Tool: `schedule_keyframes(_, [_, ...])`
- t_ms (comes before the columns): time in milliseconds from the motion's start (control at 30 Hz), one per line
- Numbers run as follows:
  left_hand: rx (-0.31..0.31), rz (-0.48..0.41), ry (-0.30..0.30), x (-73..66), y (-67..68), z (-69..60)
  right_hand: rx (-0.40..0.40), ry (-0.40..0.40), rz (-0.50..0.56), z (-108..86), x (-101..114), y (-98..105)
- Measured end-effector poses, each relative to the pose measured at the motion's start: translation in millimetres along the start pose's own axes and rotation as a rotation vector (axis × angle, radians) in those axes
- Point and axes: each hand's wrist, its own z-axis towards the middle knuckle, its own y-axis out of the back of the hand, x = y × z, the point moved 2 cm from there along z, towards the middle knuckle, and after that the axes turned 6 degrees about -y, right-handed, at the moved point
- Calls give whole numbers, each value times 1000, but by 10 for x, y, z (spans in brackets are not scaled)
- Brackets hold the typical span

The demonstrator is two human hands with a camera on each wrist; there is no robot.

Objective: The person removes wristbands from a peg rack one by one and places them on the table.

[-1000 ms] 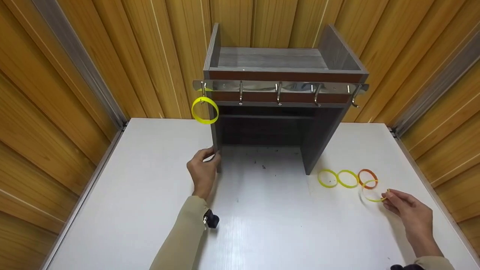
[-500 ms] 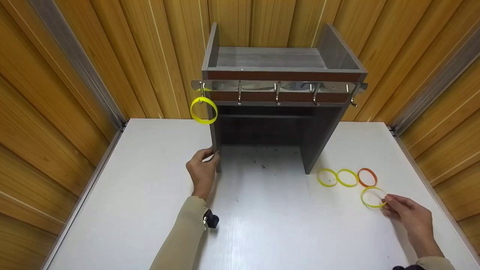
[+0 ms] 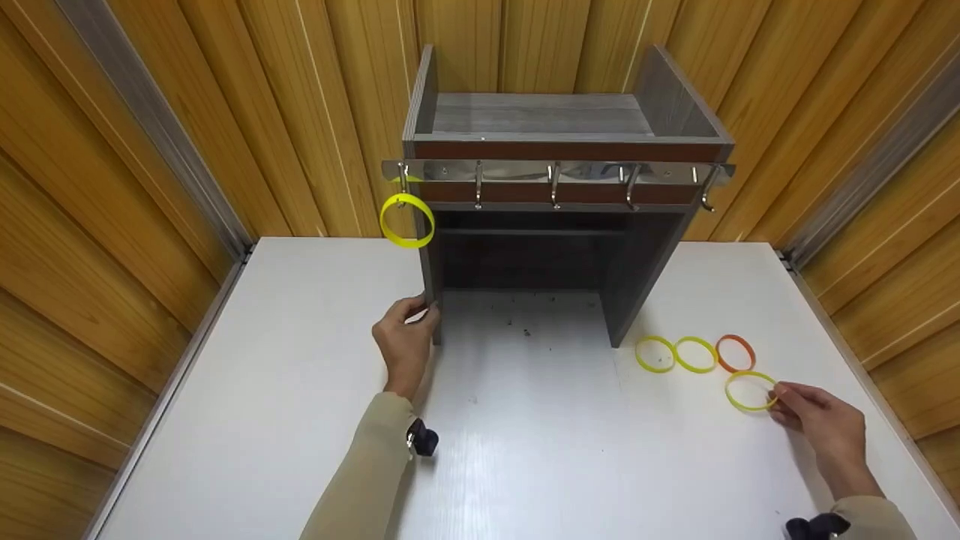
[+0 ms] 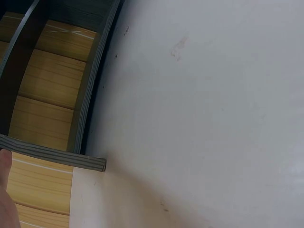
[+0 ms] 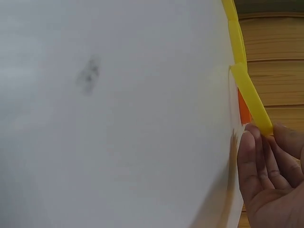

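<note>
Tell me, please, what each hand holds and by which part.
The right hand pinches a yellow ring by its right edge; the left hand grips the grey rack by its left panel, low down.

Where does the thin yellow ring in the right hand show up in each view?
Head: the thin yellow ring, lower right, pinched by the right hand.
Left wrist: not in it.
Right wrist: the thin yellow ring, right of centre, lower end in hand.
Shared landmark: the flat white tabletop, in all three.
</note>
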Motion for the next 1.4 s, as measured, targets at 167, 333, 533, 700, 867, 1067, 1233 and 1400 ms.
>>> schedule_keyframes(167, [1, 1, 2, -23, 10, 2, -10, 0, 14, 31, 0, 28])
schedule_keyframes(333, [-2, 5, 10, -38, 18, 3, -19, 7, -1, 51, 9, 37])
schedule_keyframes(533, [-2, 9, 24, -38, 16, 0, -63, 66, -160, 67, 24, 37])
schedule_keyframes(700, [1, 1, 27, -41, 17, -1, -87, 89, -245, 52, 63, 30])
schedule_keyframes(867, [4, 0, 20, -29, 12, -4, -83, 138, -288, -18, 143, -25])
schedule_keyframes(1067, [4, 14, 19, -37, 11, 1, -70, 274, -313, -162, 321, -189])
schedule_keyframes(1233, [10, 25, 17, -49, 20, -9, -53, 330, -287, -303, 487, -344])
schedule_keyframes(1400, [6, 30, 12, -48, 15, -12, -33, 369, -270, -426, 613, -478])
